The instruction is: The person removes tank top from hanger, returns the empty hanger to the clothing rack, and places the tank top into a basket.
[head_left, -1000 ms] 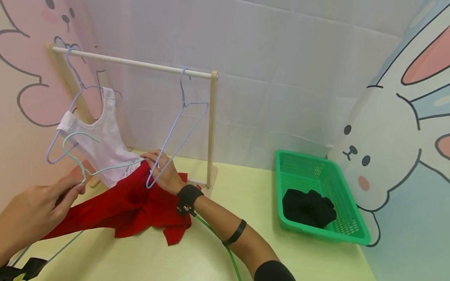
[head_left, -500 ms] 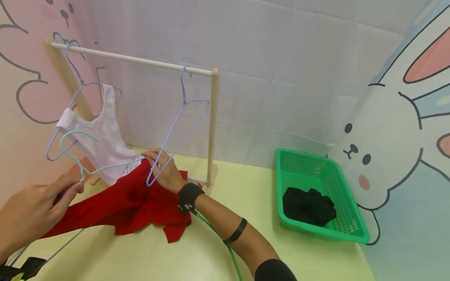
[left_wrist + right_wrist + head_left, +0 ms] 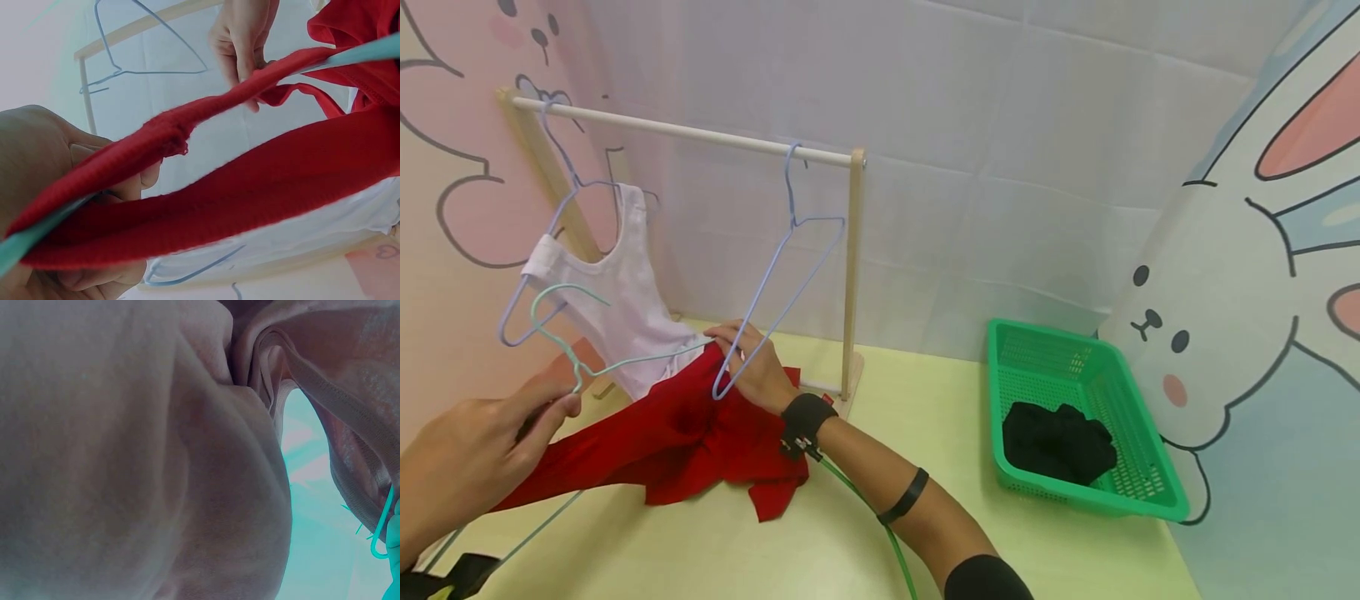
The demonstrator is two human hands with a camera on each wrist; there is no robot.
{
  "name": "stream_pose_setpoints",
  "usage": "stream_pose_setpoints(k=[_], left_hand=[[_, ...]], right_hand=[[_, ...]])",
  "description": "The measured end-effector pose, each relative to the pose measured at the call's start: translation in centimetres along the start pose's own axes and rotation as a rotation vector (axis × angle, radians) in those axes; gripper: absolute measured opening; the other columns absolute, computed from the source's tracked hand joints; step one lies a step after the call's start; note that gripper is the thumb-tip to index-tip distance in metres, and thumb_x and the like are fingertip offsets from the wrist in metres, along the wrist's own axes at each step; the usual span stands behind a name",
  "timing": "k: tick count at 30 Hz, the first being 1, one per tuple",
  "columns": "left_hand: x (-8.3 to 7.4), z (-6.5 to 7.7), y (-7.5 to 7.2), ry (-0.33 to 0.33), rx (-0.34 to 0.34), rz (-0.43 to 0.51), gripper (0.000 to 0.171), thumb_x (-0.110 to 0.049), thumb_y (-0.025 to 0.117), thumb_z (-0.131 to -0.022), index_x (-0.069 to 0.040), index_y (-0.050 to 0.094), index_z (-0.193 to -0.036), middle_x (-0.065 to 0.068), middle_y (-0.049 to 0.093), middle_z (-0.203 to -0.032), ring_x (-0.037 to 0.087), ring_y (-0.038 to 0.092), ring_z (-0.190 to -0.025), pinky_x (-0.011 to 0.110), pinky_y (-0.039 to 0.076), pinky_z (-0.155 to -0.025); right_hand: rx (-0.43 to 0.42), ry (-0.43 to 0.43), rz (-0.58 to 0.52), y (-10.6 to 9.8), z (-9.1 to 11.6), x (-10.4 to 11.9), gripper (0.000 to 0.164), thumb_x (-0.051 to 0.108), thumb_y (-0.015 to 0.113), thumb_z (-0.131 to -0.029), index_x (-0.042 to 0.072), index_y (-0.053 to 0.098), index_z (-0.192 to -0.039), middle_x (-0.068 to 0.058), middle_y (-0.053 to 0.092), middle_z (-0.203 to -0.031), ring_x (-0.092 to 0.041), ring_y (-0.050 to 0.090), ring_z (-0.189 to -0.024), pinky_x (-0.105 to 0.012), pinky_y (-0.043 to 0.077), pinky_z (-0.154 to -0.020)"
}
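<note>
In front of the rack point(image 3: 852, 267), a red garment point(image 3: 700, 442) stretches between 2 hands, a mint hanger point(image 3: 578, 364) passing through its opening. Before the rack's left part, the left hand point(image 3: 490, 450) pinches the mint hanger below its hook; nearer the rack's right post, the right hand point(image 3: 763, 379) grips the red cloth at the hanger's shoulder. Hands, cloth and hanger hardly differ from the earlier frame; only the whole view sits slightly lower. On the rack hang 2 lavender hangers point(image 3: 792, 212), the left 1 bearing a white top point(image 3: 625, 300). Right of the rack, a green basket point(image 3: 1097, 497) holds black cloth point(image 3: 1056, 444).
</note>
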State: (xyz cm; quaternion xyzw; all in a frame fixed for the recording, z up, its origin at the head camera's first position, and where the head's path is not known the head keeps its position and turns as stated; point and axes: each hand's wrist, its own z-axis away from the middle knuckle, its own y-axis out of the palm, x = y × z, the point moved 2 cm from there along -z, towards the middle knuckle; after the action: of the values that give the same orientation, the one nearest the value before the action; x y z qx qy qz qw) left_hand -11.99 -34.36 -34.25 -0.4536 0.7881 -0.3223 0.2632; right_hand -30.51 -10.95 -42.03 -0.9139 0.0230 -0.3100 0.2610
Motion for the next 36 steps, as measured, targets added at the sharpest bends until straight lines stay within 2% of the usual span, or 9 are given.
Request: stream_pose_setpoints(k=[3, 6, 12, 18, 28, 36], left_hand=[[-0.01, 0.08, 0.05, 0.012, -0.009, 0.006, 0.014, -0.008, 0.063, -0.105, -0.02, 0.062, -0.096, -0.025, 0.048, -0.063, -0.004, 0.036, -0.057, 0.028, 0.032, -0.048], [-0.05, 0.13, 0.04, 0.015, -0.012, 0.005, 0.015, -0.007, 0.061, -0.105, -0.02, 0.062, -0.099, -0.027, 0.045, -0.064, -0.005, 0.035, -0.057, 0.026, 0.031, -0.048], [-0.07, 0.22, -0.03, -0.023, 0.011, 0.001, 0.015, -0.005, 0.06, -0.105, -0.019, 0.063, -0.099, -0.028, 0.043, -0.063, -0.004, 0.034, -0.058, 0.03, 0.031, -0.048], [-0.2, 0.27, -0.08, -0.032, 0.009, 0.009, 0.016, -0.005, 0.062, -0.104, -0.019, 0.063, -0.098, -0.026, 0.045, -0.062, -0.004, 0.035, -0.057, 0.03, 0.031, -0.048], [-0.25, 0.31, -0.09, -0.037, 0.021, 0.002, 0.016, -0.005, 0.061, -0.104, -0.02, 0.062, -0.098, -0.028, 0.038, -0.063, -0.004, 0.033, -0.058, 0.03, 0.03, -0.049], [-0.36, 0.32, 0.03, -0.031, 0.001, 0.019, 0.016, -0.007, 0.065, -0.103, -0.021, 0.062, -0.096, -0.025, 0.05, -0.067, -0.005, 0.034, -0.057, 0.029, 0.031, -0.048]], right_hand=[[0.001, 0.0, -0.01, -0.08, 0.09, -0.14, 0.028, 0.001, 0.052, -0.111, -0.004, 0.071, -0.131, -0.017, 0.069, -0.126, -0.025, 0.065, -0.115, -0.012, 0.048, -0.099], [0.0, -0.003, -0.014, -0.2, 0.1, -0.19, 0.028, 0.001, 0.053, -0.111, -0.004, 0.071, -0.131, -0.017, 0.069, -0.125, -0.026, 0.065, -0.112, -0.012, 0.048, -0.097], [-0.008, -0.004, 0.008, -0.33, 0.14, -0.22, 0.028, 0.002, 0.053, -0.11, -0.003, 0.071, -0.13, -0.017, 0.069, -0.123, -0.025, 0.064, -0.107, -0.011, 0.047, -0.089], [-0.009, 0.018, 0.014, -0.35, 0.23, -0.28, 0.028, 0.003, 0.052, -0.111, -0.002, 0.071, -0.13, -0.017, 0.069, -0.124, -0.024, 0.064, -0.107, -0.011, 0.049, -0.089], [-0.03, 0.035, 0.016, -0.36, 0.32, -0.67, 0.028, 0.003, 0.051, -0.111, -0.001, 0.072, -0.129, -0.016, 0.071, -0.125, -0.021, 0.063, -0.103, -0.013, 0.048, -0.088], [-0.033, 0.036, -0.003, -0.48, 0.3, -1.0, 0.028, 0.001, 0.05, -0.11, -0.004, 0.072, -0.126, -0.019, 0.071, -0.124, -0.021, 0.061, -0.098, -0.012, 0.046, -0.084]])
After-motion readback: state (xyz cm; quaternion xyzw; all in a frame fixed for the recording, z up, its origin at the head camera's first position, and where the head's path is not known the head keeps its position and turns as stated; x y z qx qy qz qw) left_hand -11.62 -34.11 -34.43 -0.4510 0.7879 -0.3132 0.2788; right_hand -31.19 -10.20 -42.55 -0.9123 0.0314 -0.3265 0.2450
